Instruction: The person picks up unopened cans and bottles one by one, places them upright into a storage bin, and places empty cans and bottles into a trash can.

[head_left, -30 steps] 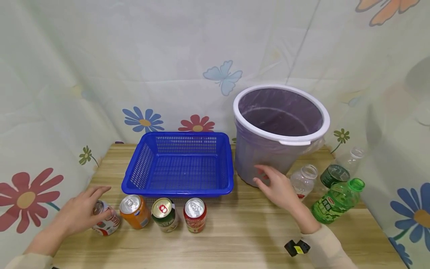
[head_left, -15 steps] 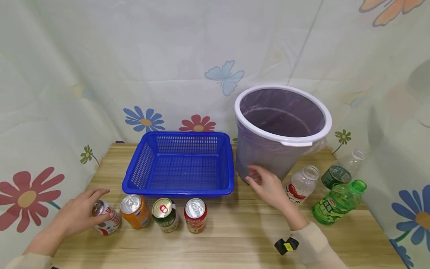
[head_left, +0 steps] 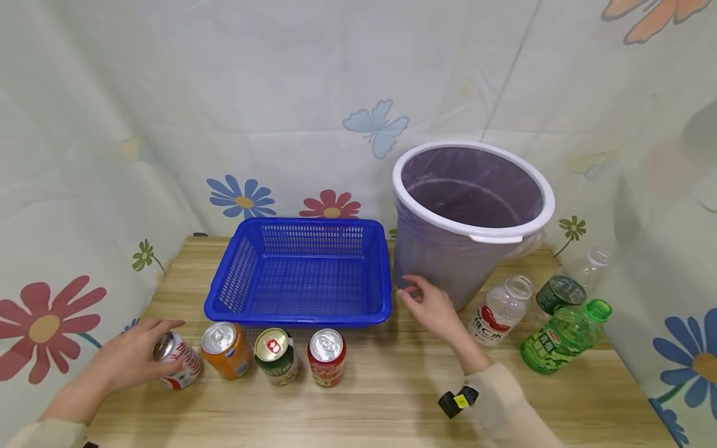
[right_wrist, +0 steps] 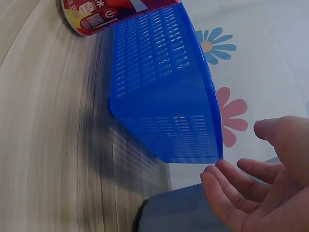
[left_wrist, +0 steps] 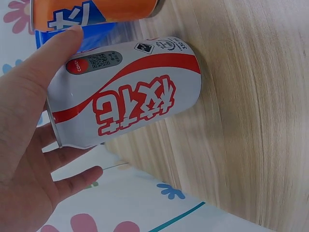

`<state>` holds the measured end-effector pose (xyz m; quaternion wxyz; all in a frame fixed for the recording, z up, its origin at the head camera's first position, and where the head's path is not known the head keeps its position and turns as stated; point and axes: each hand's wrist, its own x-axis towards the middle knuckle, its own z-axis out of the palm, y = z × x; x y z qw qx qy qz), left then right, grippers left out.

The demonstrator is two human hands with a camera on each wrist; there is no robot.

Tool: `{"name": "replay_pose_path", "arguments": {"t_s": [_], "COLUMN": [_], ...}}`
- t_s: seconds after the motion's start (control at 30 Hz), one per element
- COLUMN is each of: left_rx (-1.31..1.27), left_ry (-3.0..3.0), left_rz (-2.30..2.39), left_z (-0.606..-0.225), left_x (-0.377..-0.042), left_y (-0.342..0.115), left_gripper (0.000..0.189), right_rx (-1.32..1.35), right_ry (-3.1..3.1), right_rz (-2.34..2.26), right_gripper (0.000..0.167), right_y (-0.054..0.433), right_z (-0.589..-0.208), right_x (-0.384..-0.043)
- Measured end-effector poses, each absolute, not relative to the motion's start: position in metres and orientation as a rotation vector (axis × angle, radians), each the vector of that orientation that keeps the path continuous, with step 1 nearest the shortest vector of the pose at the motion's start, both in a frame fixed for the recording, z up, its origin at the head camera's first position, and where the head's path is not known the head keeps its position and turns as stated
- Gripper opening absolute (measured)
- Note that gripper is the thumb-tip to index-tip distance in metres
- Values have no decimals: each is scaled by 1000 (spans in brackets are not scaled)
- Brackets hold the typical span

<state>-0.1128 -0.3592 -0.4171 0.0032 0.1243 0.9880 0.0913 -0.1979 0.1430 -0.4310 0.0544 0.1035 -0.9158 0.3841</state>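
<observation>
My left hand (head_left: 129, 354) is around a white and red soda can (head_left: 182, 367), with its thumb (left_wrist: 63, 46) across the near side and fingers behind, partly hidden. The can stands on the table at the left end of a row. Beside it are an orange can (head_left: 228, 358), a dark green can (head_left: 278, 361) and a red can (head_left: 327, 361). Holding nothing, my right hand (head_left: 434, 311) hovers with loosely bent fingers before the grey bin (head_left: 431, 261). In the right wrist view, its fingertips are close to a corner of the blue basket (right_wrist: 164, 92).
The lined bin has a white rim (head_left: 473, 231) and stands at the back right. Right of my right hand are a clear bottle with a red label (head_left: 495, 314), a green bottle (head_left: 562, 339) and a clear green-labelled bottle (head_left: 566, 289). A printed curtain (head_left: 280, 93) hangs behind the table.
My right hand has moved left along the front of the bin, uncovering the red-labelled bottle. The left hand stays at the white can, its thumb slightly lower.
</observation>
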Motion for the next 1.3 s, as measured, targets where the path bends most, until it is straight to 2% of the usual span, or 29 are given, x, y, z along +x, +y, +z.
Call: {"name": "replay_pose_path", "arguments": {"t_s": [0.53, 1.3], "left_rx": [392, 370], "left_ry": [3036, 2927], "left_rz": [345, 405], "left_z": [-417, -415], "left_x": [-115, -121], "left_y": [-359, -359], "left_gripper": [74, 64], "right_rx": [160, 20], "right_ry": [-2916, -2855], "right_rz": [1280, 1426], "right_gripper": [53, 49], "right_y": [120, 105], "right_z": [-432, -439], "right_x": [-213, -230]}}
